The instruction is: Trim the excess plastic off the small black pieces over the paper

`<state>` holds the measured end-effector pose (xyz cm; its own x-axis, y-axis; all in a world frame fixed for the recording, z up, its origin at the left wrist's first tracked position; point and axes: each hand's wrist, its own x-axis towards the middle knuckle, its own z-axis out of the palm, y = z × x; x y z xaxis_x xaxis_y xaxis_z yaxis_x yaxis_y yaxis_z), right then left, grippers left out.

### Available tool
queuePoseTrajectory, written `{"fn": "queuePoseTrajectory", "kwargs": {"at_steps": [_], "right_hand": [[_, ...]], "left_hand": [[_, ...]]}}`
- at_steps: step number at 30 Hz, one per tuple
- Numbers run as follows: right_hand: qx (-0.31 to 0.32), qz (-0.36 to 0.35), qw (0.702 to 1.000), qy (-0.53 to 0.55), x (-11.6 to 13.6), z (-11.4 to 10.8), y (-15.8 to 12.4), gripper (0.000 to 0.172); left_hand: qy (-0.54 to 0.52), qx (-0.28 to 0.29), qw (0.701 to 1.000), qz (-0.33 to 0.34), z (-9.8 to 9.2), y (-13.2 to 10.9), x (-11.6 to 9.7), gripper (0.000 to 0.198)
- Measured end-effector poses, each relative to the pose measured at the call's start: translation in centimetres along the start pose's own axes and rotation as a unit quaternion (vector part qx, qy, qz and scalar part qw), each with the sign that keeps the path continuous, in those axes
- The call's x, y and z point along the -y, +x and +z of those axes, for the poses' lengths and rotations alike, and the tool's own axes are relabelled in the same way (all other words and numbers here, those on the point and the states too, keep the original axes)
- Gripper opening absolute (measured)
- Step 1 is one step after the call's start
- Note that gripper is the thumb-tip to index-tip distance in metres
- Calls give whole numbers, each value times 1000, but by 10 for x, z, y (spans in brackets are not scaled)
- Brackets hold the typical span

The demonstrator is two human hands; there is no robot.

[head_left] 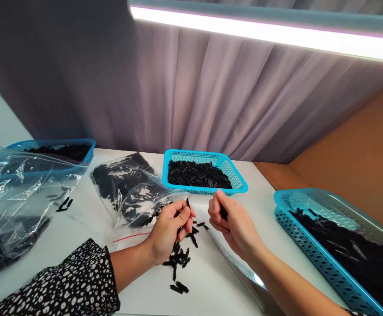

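My left hand (175,226) is closed, pinching a small black strip (188,202) upright between thumb and fingers. More black seems to be tucked in its curled fingers. To its right, my right hand (231,219) forms a fist with something black (223,213) showing inside it; what kind of thing it is cannot be made out. A pile of loose black strips (178,256) lies on the white table (207,285) under and in front of my left hand. Behind that hand lies a clear zip bag (125,188) holding many similar strips, some near its mouth.
A blue basket (239,180) of black strips stands at the back, another blue basket (323,263) at right, a third (91,149) at back left. A large clear bag (23,193) covers the left side. A clear plastic sheet (231,261) lies below my right hand. A lamp (260,28) hangs above.
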<state>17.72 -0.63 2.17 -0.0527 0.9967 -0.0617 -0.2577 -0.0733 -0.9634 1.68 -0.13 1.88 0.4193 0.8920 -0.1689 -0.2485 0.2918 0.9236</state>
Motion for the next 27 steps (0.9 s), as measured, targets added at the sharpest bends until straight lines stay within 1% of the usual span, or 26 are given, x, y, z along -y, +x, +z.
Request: {"fn": "queuePoseTrajectory", "kwargs": {"at_steps": [1,2,3,5,8,10,12,15,19,22,24,26,27], "right_hand": [[1,15,1000,13,1,-4,1,51],[10,28,999,15,2,-7,1,51],[21,36,999,9,2,-10,0,48],[46,41,998,-24,2,-14,-3,36],[73,-5,990,-118,1,-16,-8,38],[86,-45,977,-188,1,-18,-9,34],[88,-71,966,-233,0,-20,-8,30],[72,-96,962,-247,-2,-22,-7,29],[52,-131,952,-271,-2,-22,-8,26],[47,-132,956,-259,-1,-21,-8,23],[18,-118,965,-234,-1,-20,-7,24],[-26,-100,971,-218,-1,-19,-5,24],[-43,-93,972,-212,-1,-18,-5,24]], "left_hand": [[13,11,1000,-4,0,0,0,38],[30,21,999,-7,0,-1,0,39],[49,31,998,-9,0,-1,0,41],[83,53,995,-15,1,-1,1,43],[130,78,988,-18,1,-2,3,42],[155,82,984,-4,0,-2,4,40],[169,81,982,15,-1,-2,4,38],[190,85,977,35,-2,-3,2,35],[221,84,971,41,-2,-5,-2,34],[225,81,970,40,0,-6,-5,34],[189,69,979,15,2,-6,-6,29],[118,49,991,-30,3,-5,-6,19],[80,42,995,-53,4,-4,-6,17]]}}
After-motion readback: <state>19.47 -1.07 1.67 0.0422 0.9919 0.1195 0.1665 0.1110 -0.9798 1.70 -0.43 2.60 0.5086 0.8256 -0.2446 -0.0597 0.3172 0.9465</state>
